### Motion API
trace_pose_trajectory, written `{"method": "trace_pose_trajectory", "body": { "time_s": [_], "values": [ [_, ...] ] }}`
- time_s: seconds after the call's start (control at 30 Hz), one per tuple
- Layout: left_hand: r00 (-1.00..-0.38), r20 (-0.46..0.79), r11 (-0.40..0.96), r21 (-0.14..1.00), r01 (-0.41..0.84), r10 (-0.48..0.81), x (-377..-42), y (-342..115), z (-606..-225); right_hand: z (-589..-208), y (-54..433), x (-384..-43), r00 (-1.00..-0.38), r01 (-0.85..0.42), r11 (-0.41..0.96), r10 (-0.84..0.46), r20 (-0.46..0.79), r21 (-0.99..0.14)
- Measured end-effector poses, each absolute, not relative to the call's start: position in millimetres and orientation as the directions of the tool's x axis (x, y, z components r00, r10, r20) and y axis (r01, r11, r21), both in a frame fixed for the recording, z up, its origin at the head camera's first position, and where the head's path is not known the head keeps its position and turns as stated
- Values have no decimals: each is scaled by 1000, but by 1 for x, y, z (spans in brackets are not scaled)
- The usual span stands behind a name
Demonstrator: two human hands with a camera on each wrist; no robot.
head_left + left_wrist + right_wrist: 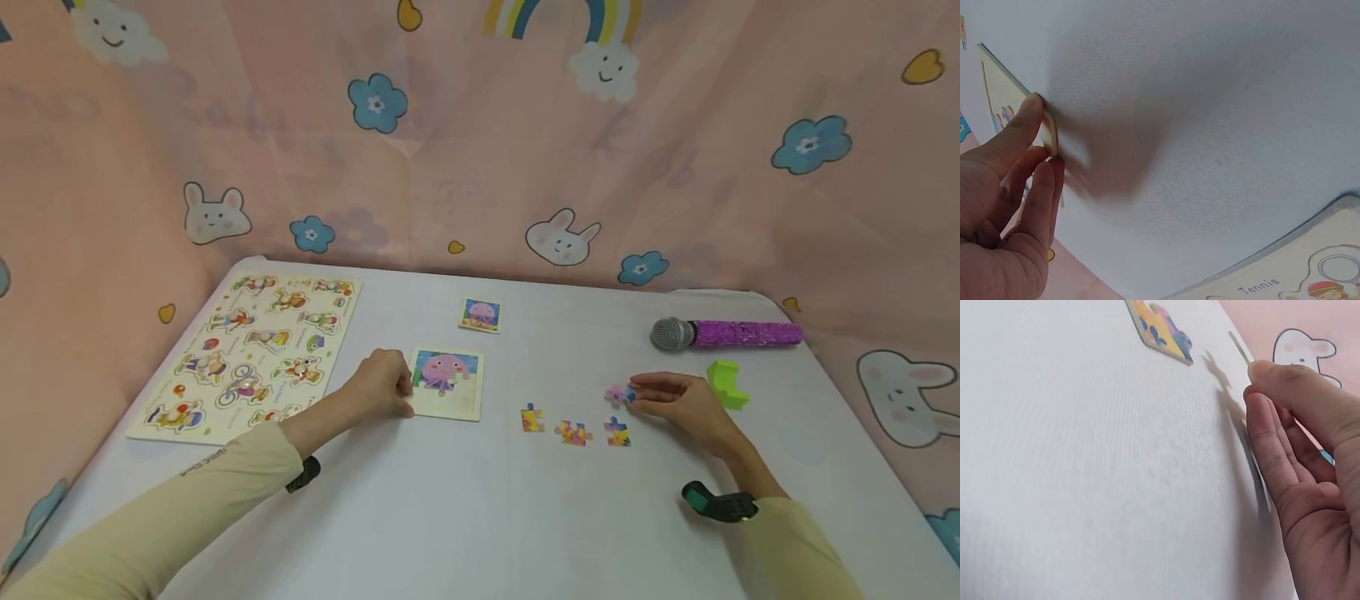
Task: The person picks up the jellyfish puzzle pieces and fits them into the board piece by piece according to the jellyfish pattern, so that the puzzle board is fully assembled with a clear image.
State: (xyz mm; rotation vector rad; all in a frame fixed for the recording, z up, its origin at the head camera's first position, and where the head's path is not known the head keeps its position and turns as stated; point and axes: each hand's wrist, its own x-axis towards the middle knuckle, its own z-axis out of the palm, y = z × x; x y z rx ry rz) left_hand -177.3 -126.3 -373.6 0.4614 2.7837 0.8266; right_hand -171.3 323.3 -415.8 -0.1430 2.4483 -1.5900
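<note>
My left hand (378, 385) pinches the left edge of a square jigsaw board (467, 406) on the table. Fitted pieces on it form most of a pink octopus on blue; its lower part is bare. In the left wrist view, thumb and fingers (1038, 181) hold the board's corner. Further right, my right hand (690, 408) pinches a pink and blue jigsaw piece (617, 395), seen edge-on in the right wrist view. Three loose pieces lie nearby: a yellow one (532, 418), an orange-pink one (573, 433) and a yellow-purple one (618, 432).
A small octopus picture card (481, 315) lies behind the board. At the left is a large illustrated puzzle board (258, 354). A purple glittery microphone (742, 333) and a bright green angular block (723, 385) lie at the right. A pink patterned cloth (450, 167) hangs behind the table.
</note>
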Motion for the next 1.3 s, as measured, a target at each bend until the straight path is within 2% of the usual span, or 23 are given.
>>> {"method": "trace_pose_trajectory", "body": {
  "time_s": [0.43, 1.3],
  "values": [
    [-928, -99, 787, 566, 245, 360, -177, -128, -373, -416, 293, -175, -974, -43, 362, -222, -41, -931],
    [-926, -102, 792, 557, 250, 364, -177, -126, -372, -416, 216, -192, -973, -18, 294, -224, -51, -956]
  ]
}}
